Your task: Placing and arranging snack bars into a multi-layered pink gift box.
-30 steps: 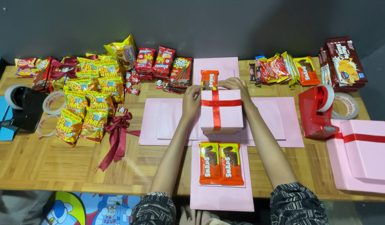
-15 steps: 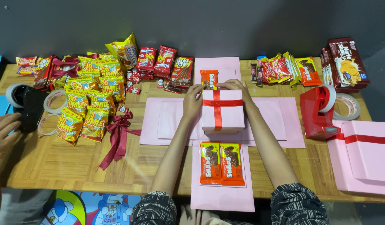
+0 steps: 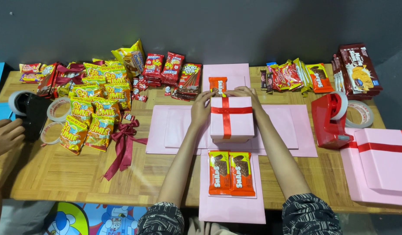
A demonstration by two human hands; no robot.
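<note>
Both hands hold the pink box with a red ribbon (image 3: 232, 119): left hand (image 3: 201, 109) and right hand (image 3: 246, 93) grip its far edge.

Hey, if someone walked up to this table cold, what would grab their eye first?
Probably the pink box with a red ribbon cross at the centre, gripped at its far corners by the left hand and right hand. Next, the heap of yellow snack packs at the left and the red tape dispenser at the right.
</note>
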